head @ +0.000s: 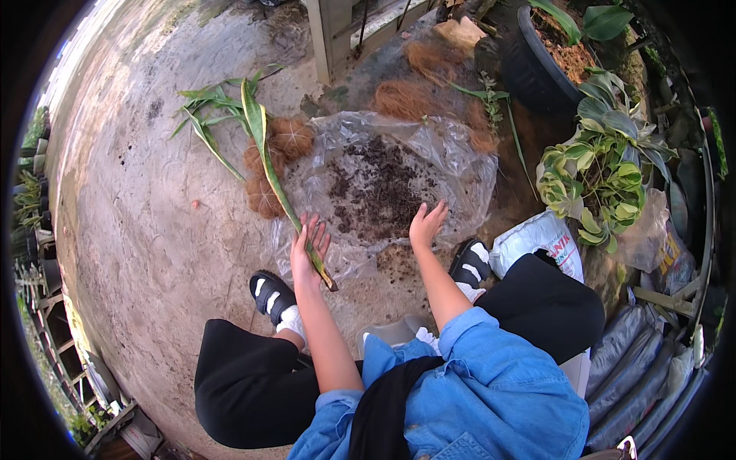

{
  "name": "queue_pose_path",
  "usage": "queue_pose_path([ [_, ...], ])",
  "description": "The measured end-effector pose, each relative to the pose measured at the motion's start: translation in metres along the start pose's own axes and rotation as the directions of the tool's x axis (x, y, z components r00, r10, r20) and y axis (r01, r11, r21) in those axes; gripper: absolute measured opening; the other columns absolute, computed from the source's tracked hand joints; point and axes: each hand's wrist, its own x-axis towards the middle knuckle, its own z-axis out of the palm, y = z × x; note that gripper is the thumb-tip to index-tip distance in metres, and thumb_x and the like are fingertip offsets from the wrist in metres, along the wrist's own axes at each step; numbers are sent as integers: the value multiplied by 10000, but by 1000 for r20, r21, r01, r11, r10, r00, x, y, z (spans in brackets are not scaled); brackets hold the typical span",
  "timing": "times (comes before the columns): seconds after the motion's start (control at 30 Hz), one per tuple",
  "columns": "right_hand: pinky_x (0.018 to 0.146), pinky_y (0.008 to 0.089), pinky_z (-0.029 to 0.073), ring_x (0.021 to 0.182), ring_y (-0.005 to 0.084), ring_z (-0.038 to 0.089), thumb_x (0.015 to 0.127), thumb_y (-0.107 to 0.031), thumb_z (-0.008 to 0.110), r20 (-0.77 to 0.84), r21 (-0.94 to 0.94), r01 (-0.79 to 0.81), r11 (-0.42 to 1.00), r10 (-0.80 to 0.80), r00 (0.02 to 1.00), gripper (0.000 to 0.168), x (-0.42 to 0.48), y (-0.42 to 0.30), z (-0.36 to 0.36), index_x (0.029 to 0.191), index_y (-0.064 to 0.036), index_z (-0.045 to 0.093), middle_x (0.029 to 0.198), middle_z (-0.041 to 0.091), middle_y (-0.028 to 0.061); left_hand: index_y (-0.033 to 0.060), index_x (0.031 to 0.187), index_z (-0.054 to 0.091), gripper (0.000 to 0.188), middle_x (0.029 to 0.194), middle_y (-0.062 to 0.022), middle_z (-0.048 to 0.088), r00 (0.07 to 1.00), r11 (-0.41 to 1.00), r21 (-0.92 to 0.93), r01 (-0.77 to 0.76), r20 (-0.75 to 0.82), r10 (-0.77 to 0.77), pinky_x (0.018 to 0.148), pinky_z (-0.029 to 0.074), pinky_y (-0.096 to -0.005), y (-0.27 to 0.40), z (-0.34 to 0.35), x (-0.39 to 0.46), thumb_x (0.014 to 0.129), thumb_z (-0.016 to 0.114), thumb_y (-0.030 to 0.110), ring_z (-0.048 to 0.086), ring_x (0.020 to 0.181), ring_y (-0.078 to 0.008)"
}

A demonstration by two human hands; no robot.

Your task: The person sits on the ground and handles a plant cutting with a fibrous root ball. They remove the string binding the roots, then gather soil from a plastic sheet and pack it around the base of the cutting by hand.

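My left hand (310, 247) is under the lower end of a long yellow-edged snake plant leaf (269, 164), which lies across the palm with the fingers spread. The leaf's brown tip points towards me. My right hand (429, 224) holds nothing, its fingers apart, above the near right part of a clear plastic sheet (468, 167). Dark soil (379, 184) is scattered over the sheet's middle. Left of the sheet, several balls of brown coconut fibre (292, 138) sit on the floor, partly behind the leaf. More green leaves (215, 103) lie beyond them.
Loose coconut fibre (405, 99) lies past the sheet, near a metal post (330, 40). At the right are a black plant pot (532, 69), a variegated potted plant (598, 178) and a white printed bag (535, 244). Filled plastic bags (632, 374) line the lower right edge.
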Motion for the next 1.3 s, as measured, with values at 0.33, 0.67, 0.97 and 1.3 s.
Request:
queue_pose_path([
  [0.33,1054,423,180,1310,354,120,892,-272,451,251,229,160,960,-217,943,611,-48,-16,40,1354,4,163,1422,76,212,119,1309,348,434,1241,-42,475,1000,999,-34,1,-11,-1,882,426,-333,-1,2,-2,902,453,226,488,1075,-175],
  [0.67,1003,438,264,1249,348,269,812,-160,556,305,16,736,677,-704,641,438,-51,-38,16,1209,-37,417,1362,244,181,105,1290,371,418,1211,-49,495,999,1000,-6,5,-54,-5,867,436,-330,1,4,0,896,471,202,507,1045,-169],
  [0.97,823,414,337,971,260,450,736,-150,650,150,8,676,737,-669,728,242,-32,-30,15,942,-52,569,1034,459,93,90,1217,441,333,1121,-36,558,986,959,282,28,-165,19,810,435,-289,-9,-11,5,894,463,166,534,973,-135],
  [1.3,961,471,270,1144,256,370,673,-268,715,511,-250,901,355,-742,434,490,-17,-51,36,1079,-46,556,1224,413,94,100,1218,445,332,1104,-32,568,984,965,258,50,-178,-3,805,429,-283,-15,-15,10,889,453,137,538,940,-121],
])
